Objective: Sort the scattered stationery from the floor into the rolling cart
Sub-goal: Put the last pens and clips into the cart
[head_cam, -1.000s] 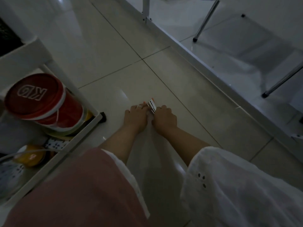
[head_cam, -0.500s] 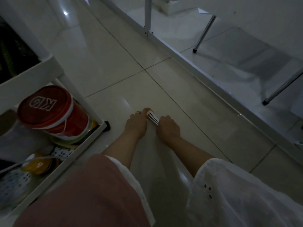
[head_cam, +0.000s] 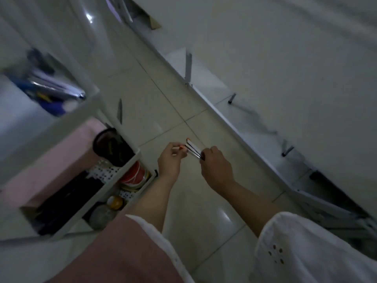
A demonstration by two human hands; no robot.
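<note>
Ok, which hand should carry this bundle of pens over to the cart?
Left. The left hand pinches one end of the pen bundle and sits nearer the cart, which stands on that side. The right hand grips the other end, farther away, and would likely have to cross over.

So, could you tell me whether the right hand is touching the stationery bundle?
Touching. The head view shows the right hand with its fingers curled round the near end of the stationery bundle, no gap between them.

no legible text, labels or numbers
</note>
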